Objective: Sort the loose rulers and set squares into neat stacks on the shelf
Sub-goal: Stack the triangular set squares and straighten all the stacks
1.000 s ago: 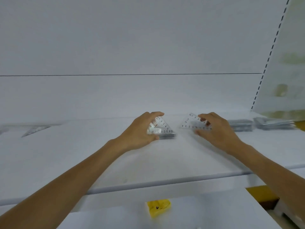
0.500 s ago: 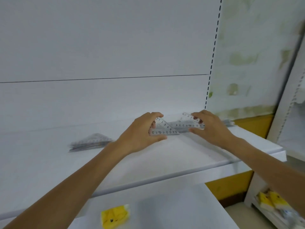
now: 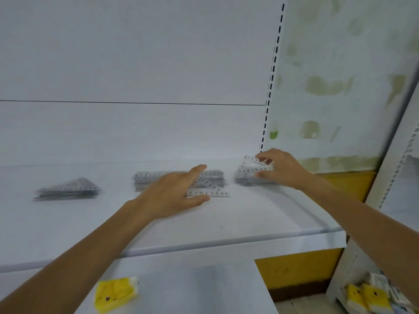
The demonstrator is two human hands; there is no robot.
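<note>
So, starting at the left end of the white shelf (image 3: 226,225): there's a blurry left stack (image 3: 68,189) of triangular set squares lying flat, closer to the back edge than the front. Further along, about mid-shelf and also toward the back, sits the middle stack (image 3: 156,179), which looks longer and flatter, though it's too smeared to make out the pieces.

The left hand (image 3: 172,196) is right in front of that middle stack. Its fingers are stretched out fairly straight and spread over a clear set square (image 3: 210,192) with printed numbers, thumb against its near long edge. It's not really gripping, more laid on top. I can't tell if the piece is flat on the shelf or slightly lifted.

Over in the back right corner, just beside the slotted upright (image 3: 272,75), is the right stack (image 3: 247,179). The right hand (image 3: 283,169) is curled over it, pinching a second set square (image 3: 254,163) between thumb and fingertips, right on top of the stack or just above it.

On the lower shelf (image 3: 204,286), near its front edge, there's a yellow packet (image 3: 115,293). More yellow packs (image 3: 367,295) sit down at the bottom right.
</note>
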